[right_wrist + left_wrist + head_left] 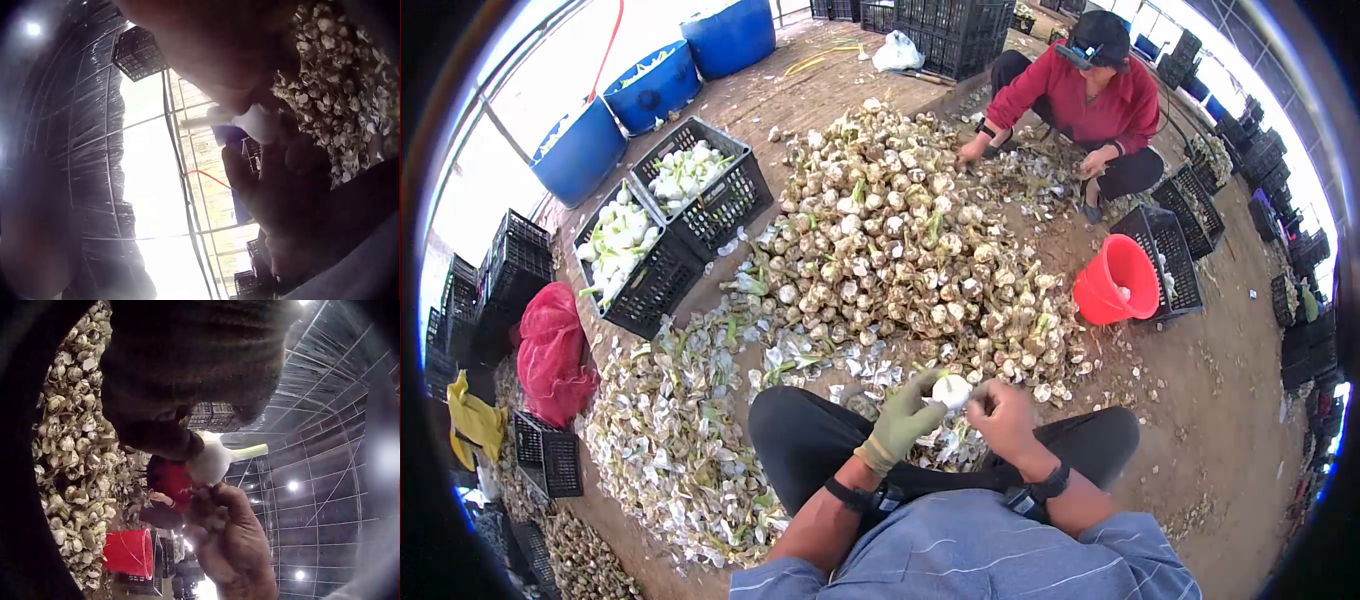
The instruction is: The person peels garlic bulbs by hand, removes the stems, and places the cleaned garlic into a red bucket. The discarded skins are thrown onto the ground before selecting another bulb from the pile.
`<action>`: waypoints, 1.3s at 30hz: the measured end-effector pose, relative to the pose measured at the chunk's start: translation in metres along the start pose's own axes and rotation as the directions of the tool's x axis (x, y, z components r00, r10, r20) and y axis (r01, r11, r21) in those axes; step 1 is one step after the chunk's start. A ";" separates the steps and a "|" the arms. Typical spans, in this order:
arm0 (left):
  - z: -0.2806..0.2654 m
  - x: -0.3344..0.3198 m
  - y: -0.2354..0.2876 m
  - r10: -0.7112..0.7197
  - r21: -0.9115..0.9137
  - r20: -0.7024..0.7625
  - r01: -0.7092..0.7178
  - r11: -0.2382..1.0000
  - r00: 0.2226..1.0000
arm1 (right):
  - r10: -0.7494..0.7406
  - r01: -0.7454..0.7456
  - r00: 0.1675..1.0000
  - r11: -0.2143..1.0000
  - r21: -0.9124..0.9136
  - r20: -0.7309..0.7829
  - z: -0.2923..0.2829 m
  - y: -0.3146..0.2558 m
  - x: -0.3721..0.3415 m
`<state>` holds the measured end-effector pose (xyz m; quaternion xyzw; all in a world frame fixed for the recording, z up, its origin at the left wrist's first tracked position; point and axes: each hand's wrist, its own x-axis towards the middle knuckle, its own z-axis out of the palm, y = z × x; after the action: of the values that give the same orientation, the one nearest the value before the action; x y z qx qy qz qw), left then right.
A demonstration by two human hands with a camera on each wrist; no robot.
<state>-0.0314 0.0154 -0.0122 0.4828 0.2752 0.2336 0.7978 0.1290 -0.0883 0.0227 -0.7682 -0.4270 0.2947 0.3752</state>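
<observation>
My gloved left hand pinches a white, peeled-looking garlic bulb between thumb and fingers, above my crossed legs. A pale green stem sticks out of the bulb in the left wrist view. My bare right hand is at the bulb's other side, fingers curled and fingertips right at its lower edge in the left wrist view. Against the light, the bulb shows between both hands in the right wrist view. Just ahead lies a big heap of unpeeled garlic.
Loose skins pile up at my left. Black crates of trimmed white garlic stand front left, near blue tubs. A red bucket is at the right. Another person squats across the heap. A pink mesh sack lies far left.
</observation>
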 end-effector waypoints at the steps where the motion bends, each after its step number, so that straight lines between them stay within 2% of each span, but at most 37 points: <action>1: -0.001 0.000 -0.007 0.003 0.067 -0.034 -0.001 0.998 0.999 | -0.103 0.103 0.995 0.994 -0.027 0.004 0.005 -0.003 -0.002; 2: -0.003 0.000 -0.009 -0.065 0.060 -0.038 0.067 0.996 0.997 | -0.204 0.205 0.979 0.977 -0.055 0.010 0.009 -0.006 -0.005; 3: -0.005 0.000 -0.005 -0.133 0.051 -0.042 0.135 0.990 0.990 | -0.223 0.226 0.973 0.972 -0.065 0.052 0.013 -0.012 -0.007; 4: -0.008 0.000 -0.002 -0.200 0.043 -0.045 0.202 0.978 0.979 | -0.178 0.176 0.978 0.984 0.031 0.106 0.014 -0.008 -0.008; 5: -0.014 -0.002 -0.004 -0.154 0.084 -0.014 0.154 0.984 0.988 | -0.139 0.119 0.977 0.985 0.125 0.164 0.017 -0.003 -0.007; 6: -0.016 -0.003 -0.007 -0.162 0.003 0.009 0.162 0.987 0.987 | -0.108 0.059 0.968 0.975 0.214 0.227 0.018 -0.006 -0.004; 7: -0.018 -0.004 -0.010 -0.169 -0.077 0.030 0.171 0.982 0.985 | 0.096 -0.269 0.921 0.857 0.440 0.377 0.011 -0.016 -0.006; 10: -0.021 -0.003 -0.009 -0.136 -0.263 0.115 0.162 0.951 0.984 | 0.076 -0.376 0.895 0.660 0.650 0.440 -0.002 -0.009 0.001; 11: -0.019 -0.004 -0.007 -0.128 -0.337 0.146 0.171 0.926 0.981 | 0.080 -0.368 0.917 0.549 0.750 0.391 -0.004 -0.009 0.001; 14: -0.017 -0.005 0.004 -0.132 -0.468 0.154 0.190 0.863 0.979 | 0.065 -0.384 0.917 0.415 0.824 0.395 -0.022 -0.009 0.002; 15: -0.018 -0.005 0.004 -0.119 -0.497 0.150 0.179 0.849 0.982 | 0.031 -0.390 0.915 0.313 0.866 0.401 -0.025 -0.003 0.000; 18: -0.025 -0.001 0.000 -0.048 -0.592 0.186 0.151 0.792 0.981 | -0.102 -0.329 0.928 0.226 0.917 0.358 -0.038 0.001 0.002; 19: -0.028 0.001 0.000 -0.018 -0.625 0.203 0.143 0.768 0.979 | -0.094 -0.209 0.962 0.352 0.912 0.256 -0.042 -0.006 0.001; 20: -0.030 -0.001 -0.001 -0.063 -0.711 0.159 0.158 0.685 0.985 | -0.069 -0.289 0.953 0.081 0.954 0.294 -0.047 -0.012 0.000; 22: -0.036 0.001 -0.010 -0.022 -0.750 0.095 0.086 0.656 0.995 | 0.036 -0.237 0.971 0.138 0.962 0.234 -0.047 -0.007 0.007; 23: -0.038 0.003 -0.014 -0.006 -0.736 0.048 0.039 0.676 0.999 | 0.016 -0.390 0.916 0.271 0.880 0.401 -0.052 0.000 0.016; 24: -0.039 0.002 -0.011 -0.060 -0.739 0.016 0.052 0.672 0.998 | 0.151 -0.339 0.916 0.789 0.513 0.372 -0.040 0.028 0.025; 25: -0.041 0.001 -0.013 -0.042 -0.738 0.004 0.031 0.674 0.999 | 0.099 -0.111 0.955 0.993 0.028 0.279 -0.033 0.031 0.024; 26: -0.042 0.002 -0.015 -0.018 -0.737 -0.007 0.007 0.676 1.000 | -0.011 0.124 0.974 0.866 -0.484 0.228 -0.027 0.032 0.026; 27: -0.041 0.001 -0.015 -0.032 -0.722 -0.013 0.013 0.692 0.999 | -0.075 0.124 0.988 0.907 -0.402 0.135 -0.020 0.028 0.023; 28: -0.038 0.002 -0.015 -0.042 -0.706 -0.021 0.015 0.708 0.999 | -0.019 0.038 0.991 0.990 -0.139 0.134 -0.014 0.014 0.024; 29: -0.036 0.003 -0.014 -0.052 -0.688 -0.026 0.020 0.725 0.998 | 0.037 -0.057 0.989 0.989 0.137 0.146 -0.008 -0.004 0.023; 30: -0.036 0.002 -0.014 -0.074 -0.670 -0.007 0.050 0.741 0.997 | 0.084 -0.145 0.983 0.904 0.402 0.166 -0.004 -0.023 0.022; 31: -0.035 0.001 -0.014 -0.090 -0.649 0.015 0.078 0.757 0.996 | -0.011 -0.041 0.984 0.958 0.284 0.179 -0.004 -0.037 0.024; 32: -0.034 0.002 -0.013 -0.105 -0.626 0.036 0.104 0.773 0.994 | -0.237 0.224 0.965 0.968 0.115 0.116 0.004 -0.031 0.030; 34: -0.034 0.006 -0.013 -0.079 -0.620 0.030 0.080 0.780 0.996 | -0.195 0.182 0.955 0.980 0.081 0.222 0.004 -0.042 0.033; 37: -0.035 0.004 -0.010 -0.101 -0.598 0.004 0.083 0.797 0.995 | -0.299 0.271 0.927 0.951 0.148 0.228 0.010 -0.041 0.035; 38: -0.035 0.002 -0.008 -0.162 -0.612 0.007 0.132 0.780 0.987 | -0.195 0.111 0.933 0.956 0.272 0.304 0.010 -0.041 0.031; 39: -0.034 0.003 -0.006 -0.141 -0.622 -0.038 0.087 0.778 0.989 | -0.099 -0.060 0.916 0.924 0.376 0.388 0.006 -0.049 0.028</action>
<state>-0.0513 0.0369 -0.0315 0.1675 0.2449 0.2817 0.9125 0.1163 -0.0445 0.0561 -0.5996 -0.4369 0.5189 0.4246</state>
